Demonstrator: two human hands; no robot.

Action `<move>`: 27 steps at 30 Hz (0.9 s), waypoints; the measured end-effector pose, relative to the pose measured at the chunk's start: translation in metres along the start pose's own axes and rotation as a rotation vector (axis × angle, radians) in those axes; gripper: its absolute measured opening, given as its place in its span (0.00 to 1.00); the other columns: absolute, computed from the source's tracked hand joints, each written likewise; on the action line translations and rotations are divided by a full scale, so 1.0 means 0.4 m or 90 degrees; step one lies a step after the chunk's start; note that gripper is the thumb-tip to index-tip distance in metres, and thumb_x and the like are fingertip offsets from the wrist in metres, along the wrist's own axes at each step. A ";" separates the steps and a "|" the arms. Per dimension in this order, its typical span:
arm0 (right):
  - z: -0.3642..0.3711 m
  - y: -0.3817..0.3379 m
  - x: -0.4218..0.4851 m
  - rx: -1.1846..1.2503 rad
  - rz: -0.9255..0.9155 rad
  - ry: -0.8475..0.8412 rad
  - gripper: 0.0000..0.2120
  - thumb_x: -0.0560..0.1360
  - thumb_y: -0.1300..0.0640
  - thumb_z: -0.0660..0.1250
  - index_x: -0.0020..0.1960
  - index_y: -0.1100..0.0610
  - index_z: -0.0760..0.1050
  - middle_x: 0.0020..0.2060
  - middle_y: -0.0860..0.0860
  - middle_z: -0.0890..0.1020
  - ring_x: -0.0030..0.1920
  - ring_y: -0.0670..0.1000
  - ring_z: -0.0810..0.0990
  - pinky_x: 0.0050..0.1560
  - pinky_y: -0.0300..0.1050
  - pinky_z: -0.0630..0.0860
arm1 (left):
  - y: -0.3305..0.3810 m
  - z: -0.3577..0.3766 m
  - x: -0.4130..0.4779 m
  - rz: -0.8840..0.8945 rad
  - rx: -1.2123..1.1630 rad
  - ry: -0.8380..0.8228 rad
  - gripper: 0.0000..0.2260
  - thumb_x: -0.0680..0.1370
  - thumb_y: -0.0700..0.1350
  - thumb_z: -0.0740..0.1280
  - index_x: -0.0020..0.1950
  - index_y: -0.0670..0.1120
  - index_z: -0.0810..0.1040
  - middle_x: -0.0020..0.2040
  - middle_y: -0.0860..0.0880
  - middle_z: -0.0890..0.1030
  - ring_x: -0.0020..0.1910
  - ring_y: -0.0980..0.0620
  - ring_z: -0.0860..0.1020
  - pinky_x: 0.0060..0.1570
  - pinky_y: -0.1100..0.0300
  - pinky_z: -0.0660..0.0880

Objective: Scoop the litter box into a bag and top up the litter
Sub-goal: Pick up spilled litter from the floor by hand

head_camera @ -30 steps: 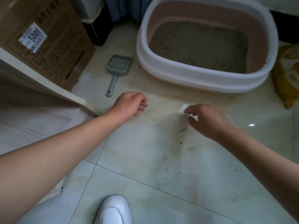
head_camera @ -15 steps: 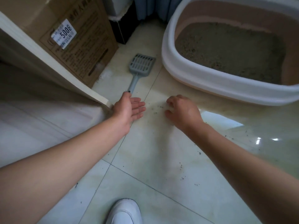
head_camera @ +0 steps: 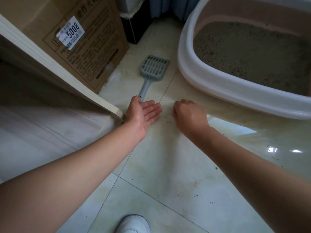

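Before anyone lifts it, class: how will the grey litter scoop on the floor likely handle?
The litter scoop looks like thin moulded plastic, so probably stiff and light. Its slotted head is wider than the slim handle, so it may feel head-heavy. Lying flat on the glossy tile floor, it would likely slide, not roll, if pushed.

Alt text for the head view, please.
A person's left hand is open at the handle end of a grey litter scoop on a tiled floor, right hand curled beside it. A filled litter box sits right, a cardboard box left; grains dot the floor.
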State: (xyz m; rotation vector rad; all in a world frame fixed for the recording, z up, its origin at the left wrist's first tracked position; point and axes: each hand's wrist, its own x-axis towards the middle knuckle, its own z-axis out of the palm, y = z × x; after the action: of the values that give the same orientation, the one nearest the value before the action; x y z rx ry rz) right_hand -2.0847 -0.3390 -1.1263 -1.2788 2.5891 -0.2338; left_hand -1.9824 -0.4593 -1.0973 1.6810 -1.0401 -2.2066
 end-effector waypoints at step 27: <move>-0.093 -0.042 -0.105 0.194 -0.100 0.172 0.11 0.75 0.54 0.62 0.50 0.48 0.83 0.41 0.48 0.80 0.42 0.54 0.76 0.43 0.50 0.72 | -0.020 0.009 -0.039 -0.192 -0.101 -0.219 0.21 0.83 0.50 0.55 0.49 0.37 0.81 0.38 0.41 0.83 0.35 0.47 0.82 0.37 0.59 0.81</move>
State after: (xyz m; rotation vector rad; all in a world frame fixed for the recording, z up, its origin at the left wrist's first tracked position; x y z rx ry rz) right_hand -2.0582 -0.3144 -1.0805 -1.4154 2.5298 -0.8494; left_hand -1.9781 -0.4436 -1.0896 1.5058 -0.6847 -2.7630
